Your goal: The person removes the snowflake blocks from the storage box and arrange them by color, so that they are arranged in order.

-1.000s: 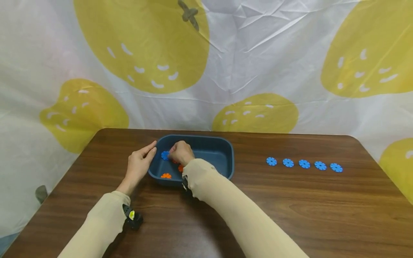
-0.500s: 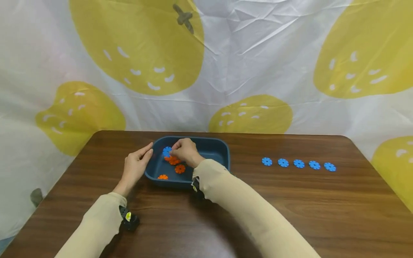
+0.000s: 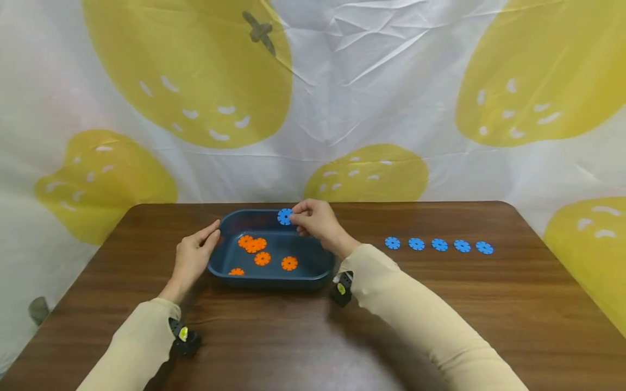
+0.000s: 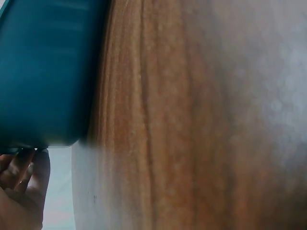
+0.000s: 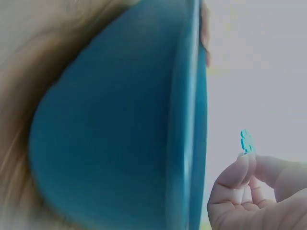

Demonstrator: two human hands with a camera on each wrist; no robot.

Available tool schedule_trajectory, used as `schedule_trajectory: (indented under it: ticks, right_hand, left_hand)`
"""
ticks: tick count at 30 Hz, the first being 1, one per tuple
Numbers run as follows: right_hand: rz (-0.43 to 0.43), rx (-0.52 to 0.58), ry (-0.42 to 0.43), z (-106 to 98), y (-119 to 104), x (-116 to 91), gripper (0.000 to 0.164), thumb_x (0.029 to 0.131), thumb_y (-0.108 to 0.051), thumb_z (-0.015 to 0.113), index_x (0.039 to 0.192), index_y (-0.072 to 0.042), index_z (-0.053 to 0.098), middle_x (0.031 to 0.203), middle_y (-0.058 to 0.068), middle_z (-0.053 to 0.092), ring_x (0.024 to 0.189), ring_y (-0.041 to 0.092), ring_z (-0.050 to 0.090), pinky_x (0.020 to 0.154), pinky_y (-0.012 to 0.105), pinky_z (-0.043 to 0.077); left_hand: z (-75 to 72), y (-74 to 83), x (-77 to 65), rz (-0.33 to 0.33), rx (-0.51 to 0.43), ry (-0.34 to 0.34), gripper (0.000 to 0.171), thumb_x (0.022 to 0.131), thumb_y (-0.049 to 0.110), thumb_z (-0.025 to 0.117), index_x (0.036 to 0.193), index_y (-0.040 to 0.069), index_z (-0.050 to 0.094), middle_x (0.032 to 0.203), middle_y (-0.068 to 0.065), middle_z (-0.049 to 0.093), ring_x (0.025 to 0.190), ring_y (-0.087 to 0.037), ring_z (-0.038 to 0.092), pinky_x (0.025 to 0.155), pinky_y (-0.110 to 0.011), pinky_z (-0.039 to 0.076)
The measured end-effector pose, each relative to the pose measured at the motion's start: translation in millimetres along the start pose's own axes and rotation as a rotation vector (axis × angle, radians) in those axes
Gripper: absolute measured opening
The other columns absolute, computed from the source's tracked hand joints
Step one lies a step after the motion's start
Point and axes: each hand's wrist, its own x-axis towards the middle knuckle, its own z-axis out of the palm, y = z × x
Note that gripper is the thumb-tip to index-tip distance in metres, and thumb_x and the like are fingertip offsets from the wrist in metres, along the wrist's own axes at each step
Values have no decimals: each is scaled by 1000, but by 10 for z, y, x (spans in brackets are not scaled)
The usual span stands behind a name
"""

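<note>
My right hand [image 3: 318,224] pinches a blue notched plastic disc [image 3: 285,216] between thumb and fingertips, over the back part of a dark blue tub [image 3: 274,283]. In the right wrist view, the pinched disc [image 5: 246,142] stands above the tub's rim level, seen nearly edge-on. My left hand [image 3: 193,255] touches the tub's left end with fairly straight fingers and thumb. The left wrist view has the fingertips of that hand [image 4: 24,182] right at the tub's outer wall [image 4: 43,86]. Inside the tub lie several orange discs [image 3: 262,258], some of them overlapping.
To the right of the tub, several blue discs [image 3: 439,245] lie in a row on the brown wooden table [image 3: 440,304]. Behind the table hangs a white cloth [image 3: 235,179] printed with yellow fruit. Each wrist bears a black camera [image 3: 185,338].
My right hand has lifted the blue disc from among the orange ones and moved it right and up. More orange discs now show. The left hand has stayed at the tub's end.
</note>
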Motion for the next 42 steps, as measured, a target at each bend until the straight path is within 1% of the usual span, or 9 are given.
schedule_trajectory:
  ticks: [6, 10, 15, 22, 25, 31, 35, 38, 42]
  right_hand:
    - [-14, 60, 82, -430, 88, -111, 20, 89, -2, 61, 105, 10, 60, 66, -2, 57, 52, 6, 52, 54, 20, 49]
    - [22, 95, 118, -747, 197, -221, 24, 91, -5, 59, 109, 11, 57, 70, -2, 57, 55, 6, 53, 55, 18, 49]
    - [70, 37, 174, -1146, 361, -360, 27, 94, -11, 56, 114, 7, 54, 74, -3, 58, 58, 4, 55, 58, 20, 52]
    - [97, 23, 262, -1737, 602, -606, 24, 95, -12, 54, 111, 6, 51, 68, -12, 57, 57, 1, 55, 56, 18, 51]
    - [107, -20, 320, -2013, 721, -733, 23, 95, -13, 53, 110, 6, 51, 67, -16, 58, 58, -1, 55, 55, 17, 50]
    - [143, -64, 459, -2519, 979, -971, 16, 94, -11, 53, 103, 2, 52, 63, -18, 57, 56, -2, 55, 53, 17, 50]
    - [191, 19, 528, -2779, 1136, -1113, 2, 92, -8, 55, 91, -7, 57, 62, -15, 58, 54, 0, 55, 50, 17, 49]
    - [218, 100, 556, -2940, 1235, -1212, 18, 91, -5, 55, 78, -17, 59, 61, -13, 58, 53, 2, 55, 49, 17, 49]
    - [253, 134, 575, -3081, 1324, -1300, 32, 91, -4, 54, 67, -23, 59, 60, -11, 56, 52, 3, 54, 49, 17, 50]
  left_hand:
    - [-66, -23, -10, 5, 11, -11, 39, 97, 25, 53, 134, 10, 54, 120, -17, 62, 109, -35, 60, 90, -49, 47]
    - [-88, -37, -6, 1, 20, -16, 40, 97, 25, 53, 134, 11, 53, 117, -16, 64, 104, -31, 63, 88, -47, 49]
    - [-124, -44, -3, -11, 18, -2, 40, 96, 26, 54, 133, 11, 55, 120, -16, 62, 112, -34, 59, 92, -49, 46]
    - [-152, -59, -22, -10, 28, 4, 40, 96, 27, 55, 133, 12, 55, 122, -16, 60, 113, -37, 57, 92, -50, 45]
    - [-152, -67, -21, 5, 29, -1, 40, 97, 27, 53, 133, 12, 55, 127, -15, 57, 113, -38, 56, 91, -51, 45]
    - [-174, -57, -29, -5, 21, -7, 40, 97, 27, 53, 134, 11, 54, 129, -15, 56, 115, -38, 55, 92, -51, 44]
    - [-207, -63, -41, -20, 24, -1, 40, 97, 27, 54, 133, 11, 54, 128, -16, 56, 115, -38, 54, 93, -52, 43]
    - [-215, -58, -45, -18, 27, 2, 41, 96, 28, 54, 133, 10, 55, 127, -16, 56, 115, -38, 55, 93, -52, 43]
    - [-219, -47, -56, -23, 25, -6, 42, 97, 30, 53, 134, 10, 54, 128, -17, 56, 117, -38, 53, 94, -52, 43]
